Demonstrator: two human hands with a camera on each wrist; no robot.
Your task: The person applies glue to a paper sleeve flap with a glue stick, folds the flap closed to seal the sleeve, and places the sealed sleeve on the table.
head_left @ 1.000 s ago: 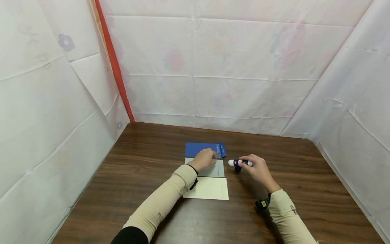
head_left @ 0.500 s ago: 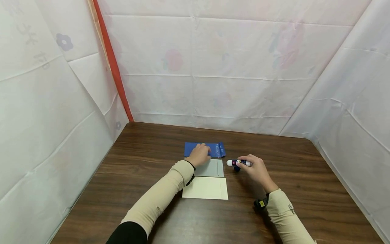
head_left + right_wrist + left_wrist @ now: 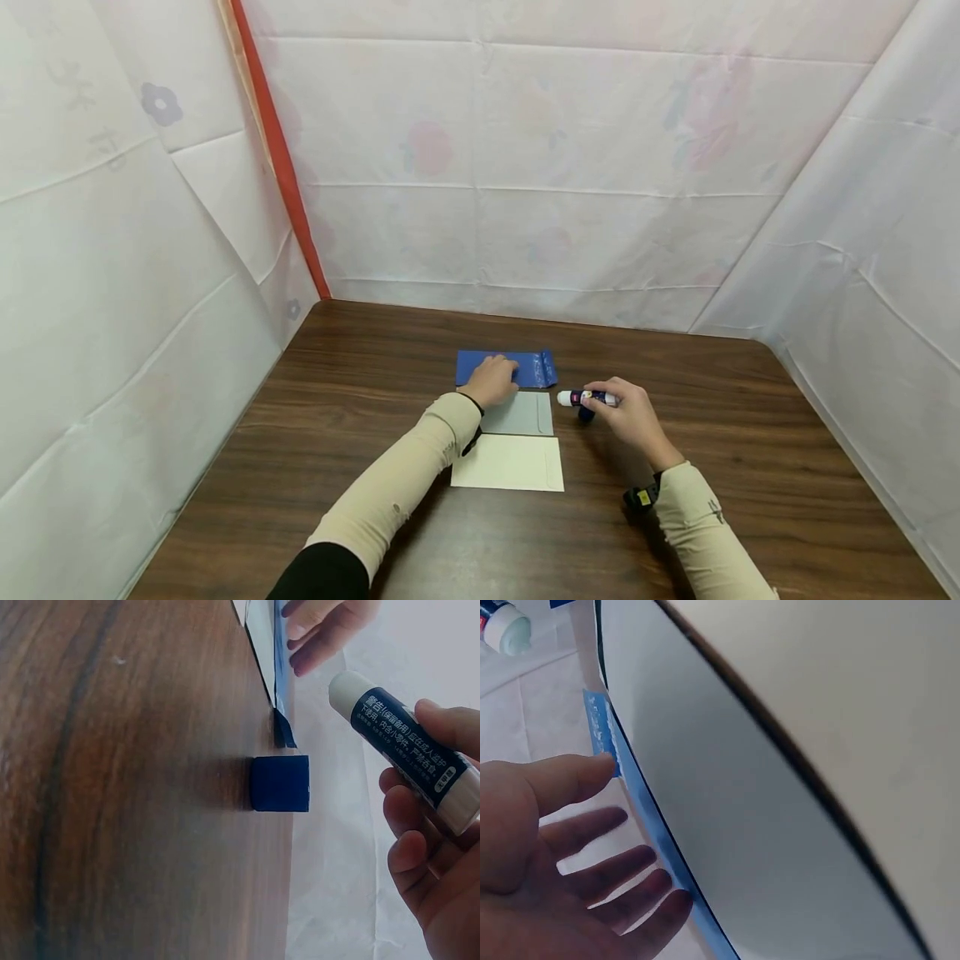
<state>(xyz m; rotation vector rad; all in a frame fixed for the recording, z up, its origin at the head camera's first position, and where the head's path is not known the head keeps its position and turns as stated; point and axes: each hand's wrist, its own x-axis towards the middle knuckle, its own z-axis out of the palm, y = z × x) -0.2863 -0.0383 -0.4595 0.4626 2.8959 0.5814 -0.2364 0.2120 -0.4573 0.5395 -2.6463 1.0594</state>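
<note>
My right hand (image 3: 632,421) pinches an uncapped glue stick (image 3: 405,742) between thumb and fingers, its white tip pointing left. Below it, the dark blue cap (image 3: 280,784) stands on the table. My left hand (image 3: 491,381) is over the near edge of a blue envelope (image 3: 470,362), fingers loosely extended; the left wrist view shows them apart with nothing gripped. At the envelope's right end, the flap (image 3: 549,368) is raised and whitish streaks mark the blue paper beside it. A grey envelope (image 3: 525,414) lies just nearer, partly under the left wrist.
A cream envelope (image 3: 510,463) lies nearest me, in line with the other two. All of them rest on a dark wooden table (image 3: 337,375). White patterned sheeting (image 3: 525,167) encloses the table at the back and sides, with a red strip (image 3: 281,158) at the back left.
My left hand has moved left, away from the flap end, to over the blue envelope, uncovering more of the grey one. My right hand and the glue stick have barely moved.
</note>
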